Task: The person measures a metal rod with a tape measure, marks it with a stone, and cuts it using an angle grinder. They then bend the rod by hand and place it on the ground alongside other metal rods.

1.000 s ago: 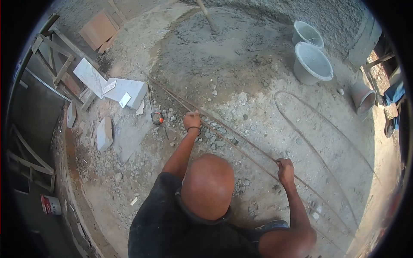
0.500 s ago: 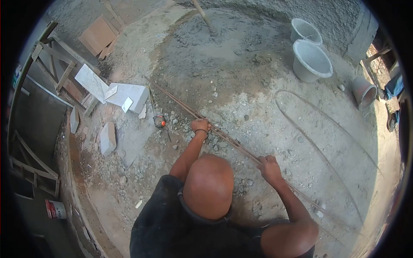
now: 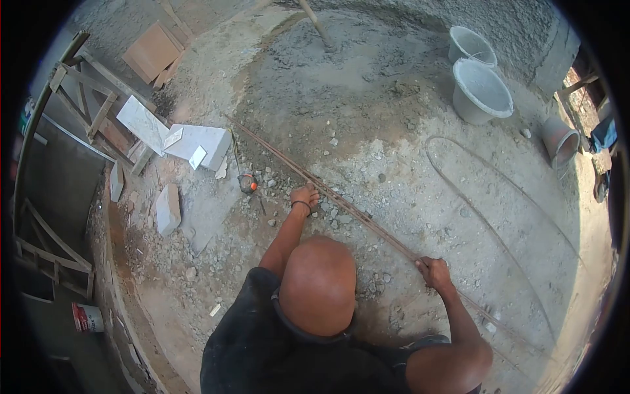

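A bundle of thin brown steel rods [image 3: 369, 222] runs slantwise across the rough ground in front of me, from upper left to lower right. My left hand [image 3: 304, 196], with a dark band at its wrist, is closed at the upper part of the bundle, its fingertips against the rods. Farther down to the right, my right hand [image 3: 434, 272] is wrapped round the same rods. To the left of my left hand lies a tape measure [image 3: 248, 184] with an orange spot, some of its yellow blade drawn out.
Wet grey mortar [image 3: 341, 65] spreads ahead, with a wooden handle [image 3: 317, 26] standing in it. Buckets [image 3: 483, 92] stand at upper right. A bent rod loop [image 3: 482, 220] lies on the right. White tile pieces [image 3: 197, 141], gravel and a wooden frame [image 3: 82, 98] are at left.
My right hand has slid down the rods toward the lower right. My left hand has shifted slightly lower against the bundle. The whole view has moved a little.
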Demonstrator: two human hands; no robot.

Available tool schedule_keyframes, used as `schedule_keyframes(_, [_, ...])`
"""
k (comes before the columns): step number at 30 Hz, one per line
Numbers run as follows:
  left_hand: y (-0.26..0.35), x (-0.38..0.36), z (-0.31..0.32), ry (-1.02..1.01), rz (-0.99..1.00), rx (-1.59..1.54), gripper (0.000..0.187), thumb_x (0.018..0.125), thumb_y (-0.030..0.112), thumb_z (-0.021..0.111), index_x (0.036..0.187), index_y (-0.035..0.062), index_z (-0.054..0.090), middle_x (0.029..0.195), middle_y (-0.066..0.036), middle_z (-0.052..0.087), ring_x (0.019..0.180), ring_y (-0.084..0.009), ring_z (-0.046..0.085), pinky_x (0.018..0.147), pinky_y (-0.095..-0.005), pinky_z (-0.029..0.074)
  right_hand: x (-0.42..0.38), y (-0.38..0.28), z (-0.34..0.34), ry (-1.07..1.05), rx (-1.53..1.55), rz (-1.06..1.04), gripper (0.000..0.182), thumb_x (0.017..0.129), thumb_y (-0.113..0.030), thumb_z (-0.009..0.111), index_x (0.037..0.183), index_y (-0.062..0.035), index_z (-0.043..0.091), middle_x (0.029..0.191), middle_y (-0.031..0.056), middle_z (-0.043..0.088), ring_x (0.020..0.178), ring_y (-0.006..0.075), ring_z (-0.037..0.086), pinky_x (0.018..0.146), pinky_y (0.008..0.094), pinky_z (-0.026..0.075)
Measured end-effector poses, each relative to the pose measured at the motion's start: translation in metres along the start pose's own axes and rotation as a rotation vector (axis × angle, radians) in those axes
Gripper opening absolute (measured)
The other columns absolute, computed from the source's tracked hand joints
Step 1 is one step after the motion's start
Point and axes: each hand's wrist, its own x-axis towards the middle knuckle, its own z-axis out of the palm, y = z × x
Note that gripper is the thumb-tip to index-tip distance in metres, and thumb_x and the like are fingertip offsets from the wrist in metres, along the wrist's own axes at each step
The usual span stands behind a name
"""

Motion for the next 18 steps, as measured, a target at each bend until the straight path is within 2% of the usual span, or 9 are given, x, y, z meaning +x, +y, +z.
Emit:
schedule_keyframes(4, [-0.014, 0.004, 0.009, -0.021, -0.031, -0.022, 0.031, 0.092, 0.029, 0.063, 0.107, 0.0023, 0.06, 0.086, -0.012, 0.068, 0.069, -0.0214, 0.067, 0.054, -0.0315, 0.054, 0.007, 0.009, 0.01, 0.003, -0.009, -0.054, 0.03, 0.091, -0.033, 0.058, 0.093, -0.0054, 0.069, 0.071, 0.0247, 0.062, 0.072, 0.0447, 0.062, 0.071, 0.051, 0.049])
schedule_keyframes(6, [-0.019, 0.007, 0.01, -0.031, -0.01, -0.047, 0.029, 0.094, 0.028, 0.06, 0.109, 0.0026, 0.058, 0.094, -0.013, 0.066, 0.081, -0.0244, 0.067, 0.066, -0.0334, 0.056, 0.011, -0.002, 0.011, 0.02, -0.01, -0.046, 0.03, 0.091, -0.033, 0.058, 0.091, -0.0048, 0.068, 0.072, 0.0249, 0.062, 0.072, 0.045, 0.062, 0.07, 0.0513, 0.049])
schedule_keyframes(7, [-0.021, 0.008, 0.01, -0.032, -0.012, -0.046, 0.029, 0.094, 0.028, 0.06, 0.109, 0.0026, 0.058, 0.094, -0.013, 0.066, 0.081, -0.0244, 0.067, 0.066, -0.0334, 0.056, 0.014, -0.007, 0.013, 0.036, -0.01, -0.041, 0.031, 0.092, -0.033, 0.057, 0.089, -0.0041, 0.068, 0.072, 0.025, 0.062, 0.073, 0.0453, 0.062, 0.07, 0.0515, 0.049])
schedule_keyframes(9, [-0.023, 0.01, 0.01, -0.06, -0.011, -0.204, 0.02, 0.093, 0.02, 0.063, 0.097, 0.001, 0.061, 0.08, -0.009, 0.067, 0.062, -0.0174, 0.067, 0.05, -0.0262, 0.057, 0.02, -0.012, 0.017, 0.045, -0.004, -0.043, 0.032, 0.092, -0.033, 0.057, 0.087, -0.0031, 0.066, 0.072, 0.0252, 0.062, 0.072, 0.0456, 0.061, 0.07, 0.0518, 0.049])
schedule_keyframes(13, [-0.021, 0.004, 0.012, -0.02, -0.04, -0.24, 0.022, 0.092, 0.02, 0.064, 0.099, -0.0002, 0.061, 0.082, -0.009, 0.067, 0.065, -0.0182, 0.067, 0.055, -0.0266, 0.06, 0.029, -0.015, 0.024, 0.075, 0.028, -0.079, 0.03, 0.091, -0.03, 0.059, 0.085, -0.0017, 0.067, 0.072, 0.0239, 0.062, 0.071, 0.0438, 0.061, 0.065, 0.0493, 0.048])
schedule_keyframes(18, [-0.024, 0.006, 0.011, -0.071, -0.065, -0.294, 0.024, 0.092, 0.02, 0.065, 0.104, -0.0003, 0.061, 0.086, -0.009, 0.065, 0.068, -0.0195, 0.067, 0.061, -0.0296, 0.062, 0.04, -0.026, 0.028, 0.069, 0.001, -0.089, 0.03, 0.091, -0.029, 0.059, 0.082, -0.001, 0.066, 0.072, 0.0246, 0.062, 0.072, 0.0443, 0.061, 0.066, 0.0498, 0.048])
